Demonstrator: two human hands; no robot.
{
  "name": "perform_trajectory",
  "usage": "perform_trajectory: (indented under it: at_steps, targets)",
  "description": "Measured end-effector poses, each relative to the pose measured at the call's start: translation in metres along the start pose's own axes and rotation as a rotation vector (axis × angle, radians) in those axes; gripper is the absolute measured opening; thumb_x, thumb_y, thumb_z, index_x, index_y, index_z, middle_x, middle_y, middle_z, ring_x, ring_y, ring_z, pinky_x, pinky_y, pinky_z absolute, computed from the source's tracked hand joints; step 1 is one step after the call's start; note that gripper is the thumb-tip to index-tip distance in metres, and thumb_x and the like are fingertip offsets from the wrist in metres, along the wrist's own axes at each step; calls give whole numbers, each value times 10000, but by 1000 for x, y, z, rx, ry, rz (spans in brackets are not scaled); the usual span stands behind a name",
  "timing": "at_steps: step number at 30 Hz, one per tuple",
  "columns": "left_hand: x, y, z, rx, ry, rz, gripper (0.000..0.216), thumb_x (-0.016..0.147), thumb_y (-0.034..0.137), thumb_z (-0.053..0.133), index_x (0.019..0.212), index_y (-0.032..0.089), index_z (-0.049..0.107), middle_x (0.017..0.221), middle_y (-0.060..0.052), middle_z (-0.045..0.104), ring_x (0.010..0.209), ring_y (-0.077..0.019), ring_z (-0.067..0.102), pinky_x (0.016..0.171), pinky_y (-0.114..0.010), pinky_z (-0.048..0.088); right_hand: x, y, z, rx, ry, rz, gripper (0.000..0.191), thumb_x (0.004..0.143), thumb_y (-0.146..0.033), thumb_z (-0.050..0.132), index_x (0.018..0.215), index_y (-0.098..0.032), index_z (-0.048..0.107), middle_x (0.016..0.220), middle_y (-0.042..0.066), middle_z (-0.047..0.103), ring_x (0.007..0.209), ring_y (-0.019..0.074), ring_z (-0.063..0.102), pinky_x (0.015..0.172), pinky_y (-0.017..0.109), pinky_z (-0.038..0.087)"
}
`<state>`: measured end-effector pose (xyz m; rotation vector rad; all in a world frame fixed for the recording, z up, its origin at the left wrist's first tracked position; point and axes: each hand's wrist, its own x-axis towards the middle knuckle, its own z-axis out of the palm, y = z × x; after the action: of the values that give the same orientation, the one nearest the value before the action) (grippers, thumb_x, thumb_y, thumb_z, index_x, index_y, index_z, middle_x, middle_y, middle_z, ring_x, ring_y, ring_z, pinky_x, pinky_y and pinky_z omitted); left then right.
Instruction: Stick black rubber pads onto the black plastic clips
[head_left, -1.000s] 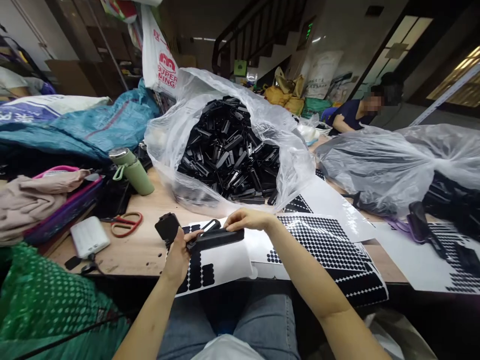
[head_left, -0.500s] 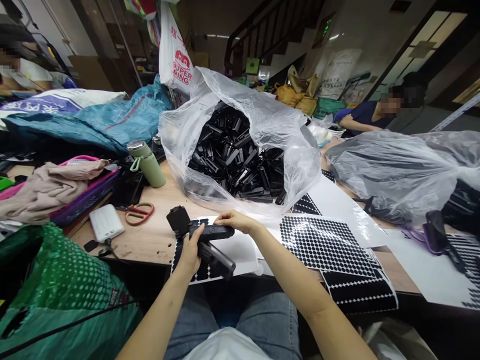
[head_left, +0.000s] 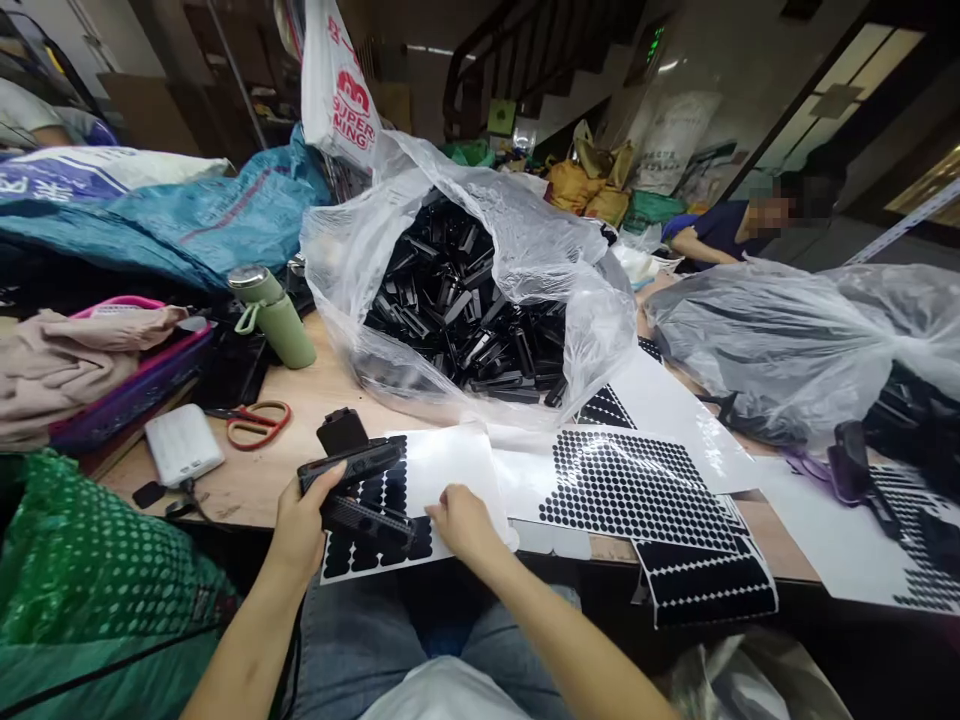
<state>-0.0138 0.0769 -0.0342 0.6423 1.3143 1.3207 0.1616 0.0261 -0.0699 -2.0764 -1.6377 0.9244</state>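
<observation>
My left hand (head_left: pixel 304 520) is closed around a black hinged plastic holder (head_left: pixel 360 465) with two long arms and a square plate at its top end. Beneath the holder lies a sheet of black stickers (head_left: pixel 409 545), its right part bare white backing. At that sheet's right side, the thumb and forefinger of my right hand (head_left: pixel 461 520) are pinched together. A small dark edge shows at the fingertips, too small to name. Behind both hands, an open clear plastic bag (head_left: pixel 600 330) holds a heap of black plastic parts (head_left: pixel 465 300).
Further right lie a sheet of round black dots (head_left: pixel 637 490) and a tied plastic bag (head_left: pixel 757 340). On the left are red-handled scissors (head_left: pixel 259 425), a white power bank (head_left: pixel 184 447), a green bottle (head_left: pixel 277 325) and a green sack (head_left: pixel 97 560). A person (head_left: pixel 720 235) sits at back right.
My right hand has left the holder and moved down to the sticker sheet, its fingers pinched. The left hand has brought the holder a little left. The view has shifted slightly.
</observation>
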Motion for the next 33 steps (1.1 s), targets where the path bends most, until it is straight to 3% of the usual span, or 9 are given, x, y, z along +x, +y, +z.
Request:
perform_trajectory:
  at_steps: [3, 5, 9, 11, 15, 18, 25, 30, 33]
  targets:
    - [-3, -6, 0, 32, -53, 3, 332, 502, 285, 778, 770, 128, 658, 719, -5, 661, 650, -139, 596, 591, -211, 489, -3, -2, 28, -152, 11, 52, 210, 790, -195, 543, 959, -78, 584, 977, 170, 587, 934, 282, 561, 760, 351, 426]
    - [-4, -8, 3, 44, -64, -11, 328, 498, 267, 778, 773, 131, 661, 753, -13, 672, 686, -150, 607, 611, -213, 495, -6, -3, 30, -140, 11, 48, 190, 779, -158, 539, 954, -101, 588, 989, 154, 587, 938, 270, 560, 752, 337, 429]
    - [-7, -8, 11, 7, -86, -80, 271, 570, 266, 744, 795, 137, 664, 741, -15, 670, 684, -158, 618, 596, -220, 512, -14, 33, -3, 77, 228, 28, 173, 837, -231, 473, 959, -161, 573, 939, 83, 607, 850, 196, 573, 750, 287, 424]
    - [-10, -11, 19, -16, -86, -121, 230, 636, 272, 704, 821, 142, 661, 701, -10, 660, 646, -156, 618, 564, -230, 518, -20, 70, -28, 83, 401, 155, 210, 873, -232, 384, 967, -162, 558, 932, 85, 603, 851, 188, 562, 767, 286, 412]
    - [-20, -21, 39, -56, -117, -272, 101, 708, 230, 636, 759, 142, 630, 594, 9, 612, 500, -127, 571, 455, -220, 491, -27, 128, -57, 2, 388, 250, 128, 807, -199, 455, 819, -170, 579, 882, 89, 590, 813, 204, 557, 736, 298, 401]
    - [-30, -29, 54, -38, -172, -422, 101, 724, 224, 615, 703, 127, 605, 567, -9, 601, 464, -129, 553, 433, -231, 479, -25, 141, -56, 14, 371, 224, 77, 764, -183, 497, 742, -188, 571, 818, 62, 588, 768, 191, 558, 706, 284, 400]
    - [-43, -33, 65, -10, -204, -578, 145, 744, 266, 577, 699, 131, 600, 536, -20, 588, 469, -140, 545, 431, -234, 450, -31, 123, -63, 99, 372, 206, 119, 783, -208, 452, 694, -188, 529, 789, 70, 585, 768, 198, 549, 706, 303, 394]
    - [-53, -38, 67, 28, -250, -485, 152, 688, 294, 625, 735, 150, 626, 615, 3, 632, 554, -137, 566, 478, -212, 433, -43, 60, -81, 571, 184, 1, 154, 815, -337, 454, 786, -203, 522, 901, 38, 584, 793, 166, 539, 681, 278, 405]
    - [-61, -40, 71, 47, -303, -361, 245, 639, 331, 670, 792, 141, 651, 707, -5, 666, 702, -162, 598, 566, -214, 440, -43, 25, -80, 599, 124, -76, 101, 794, -273, 482, 732, -201, 514, 1042, 46, 536, 937, 173, 518, 765, 293, 397]
